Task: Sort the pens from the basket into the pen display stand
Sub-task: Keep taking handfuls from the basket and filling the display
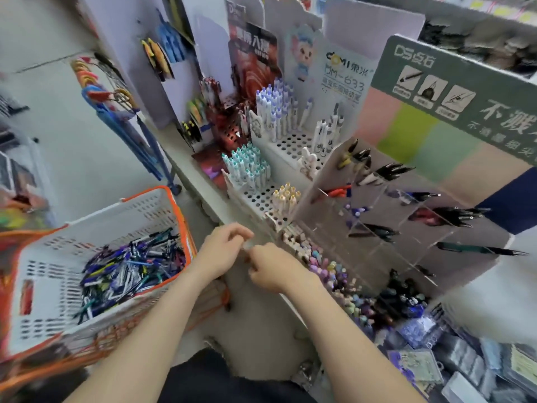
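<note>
Fingers (242,232) of our left hand (222,248) and right hand (273,270) curl inward and meet tip to tip; blur hides whether they pinch anything, so we cannot tell. Both hands sit between the basket and the stands. Pens (130,269): a loose heap, mostly blue and black, in the white orange-rimmed basket (171,193) at our left. Clear pen display stand (328,225), at our right: slanted compartments, several holding dark pens. White perforated stands (293,141), behind it: upright capped pens in clusters.
</note>
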### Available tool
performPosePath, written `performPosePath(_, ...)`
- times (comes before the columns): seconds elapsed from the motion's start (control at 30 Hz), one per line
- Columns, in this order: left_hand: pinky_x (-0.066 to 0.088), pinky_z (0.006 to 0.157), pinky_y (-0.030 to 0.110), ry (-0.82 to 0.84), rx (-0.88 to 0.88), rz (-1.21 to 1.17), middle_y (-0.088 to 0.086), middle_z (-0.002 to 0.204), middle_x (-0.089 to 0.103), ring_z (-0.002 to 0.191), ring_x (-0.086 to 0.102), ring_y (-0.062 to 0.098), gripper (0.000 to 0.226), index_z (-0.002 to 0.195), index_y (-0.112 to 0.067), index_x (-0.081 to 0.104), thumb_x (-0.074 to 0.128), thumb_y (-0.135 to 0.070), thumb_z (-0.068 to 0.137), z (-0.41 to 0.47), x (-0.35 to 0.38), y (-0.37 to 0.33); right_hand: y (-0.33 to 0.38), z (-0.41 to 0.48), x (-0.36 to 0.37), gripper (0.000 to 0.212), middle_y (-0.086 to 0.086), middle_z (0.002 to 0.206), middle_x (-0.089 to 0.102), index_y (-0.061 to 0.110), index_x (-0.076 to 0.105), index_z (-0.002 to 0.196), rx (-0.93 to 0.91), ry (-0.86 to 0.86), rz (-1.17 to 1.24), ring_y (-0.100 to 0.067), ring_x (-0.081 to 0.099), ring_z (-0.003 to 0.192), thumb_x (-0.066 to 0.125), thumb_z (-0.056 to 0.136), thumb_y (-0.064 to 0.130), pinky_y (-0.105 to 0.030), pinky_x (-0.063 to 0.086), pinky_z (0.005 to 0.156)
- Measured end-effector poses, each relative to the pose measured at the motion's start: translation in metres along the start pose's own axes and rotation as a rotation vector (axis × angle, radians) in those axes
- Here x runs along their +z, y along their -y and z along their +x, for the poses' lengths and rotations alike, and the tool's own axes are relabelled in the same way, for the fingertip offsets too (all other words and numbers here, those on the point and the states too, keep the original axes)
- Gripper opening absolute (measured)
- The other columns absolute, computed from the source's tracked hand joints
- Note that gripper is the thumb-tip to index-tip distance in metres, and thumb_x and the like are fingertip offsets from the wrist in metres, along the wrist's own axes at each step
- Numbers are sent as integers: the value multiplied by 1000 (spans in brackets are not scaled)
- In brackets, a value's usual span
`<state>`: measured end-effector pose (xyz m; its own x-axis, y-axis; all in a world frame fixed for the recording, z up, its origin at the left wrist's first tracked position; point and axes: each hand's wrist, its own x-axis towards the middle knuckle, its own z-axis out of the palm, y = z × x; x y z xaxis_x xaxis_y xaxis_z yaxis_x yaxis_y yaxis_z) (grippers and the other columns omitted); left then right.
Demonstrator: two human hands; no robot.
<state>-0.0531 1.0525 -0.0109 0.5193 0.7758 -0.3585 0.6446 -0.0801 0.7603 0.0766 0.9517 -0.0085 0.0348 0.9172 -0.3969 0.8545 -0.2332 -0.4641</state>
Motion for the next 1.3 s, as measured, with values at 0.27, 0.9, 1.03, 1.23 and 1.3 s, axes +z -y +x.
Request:
performPosePath(0.27, 48, 73, 33, -100, -66, -17, -8, 98, 67, 90, 65, 16, 31, 98, -31, 72, 48, -12, 104, -7, -67, 73, 88, 52, 36, 24, -19, 111, 72, 12, 66, 113, -118, 47, -67, -40, 65, 106, 53, 92, 12, -43, 49, 76)
performPosePath(0.9, 47, 112, 40, 112, -297, 190, 10, 143, 64, 135, 57, 26, 36, 128, -11, 69, 48, 3, 101, 15, -205, 340, 215, 207, 186, 31, -16, 125, 72, 15, 67, 123, 93, 337, -123, -40, 65, 117, 47, 99, 19, -48, 54, 97)
performPosePath(1.03, 49, 109, 46, 165, -308, 248, 7, 139, 66, 129, 60, 28, 39, 128, -16, 69, 53, 4, 97, 28, -194, 376, 224, 232, 201, 33, -15, 123, 72, 16, 68, 122, 125, 410, -111, -39, 67, 114, 45, 100, 25, -50, 56, 97)
performPosePath(1.23, 51, 105, 51, 251, -276, 464, 8, 144, 55, 129, 57, 34, 63, 146, -19, 54, 73, 2, 89, 44, -176, 409, 230, 271, 223, 41, -13, 127, 71, 16, 67, 128, 228, 480, -87, -36, 65, 118, 54, 89, 15, -49, 55, 102)
performPosePath(1.3, 48, 108, 55, 288, -262, 569, 11, 151, 48, 134, 52, 36, 82, 156, -17, 40, 82, -7, 86, 49, -168, 419, 230, 280, 231, 34, -17, 119, 72, 13, 65, 116, 313, 382, -110, -41, 65, 110, 51, 86, 19, -52, 56, 98)
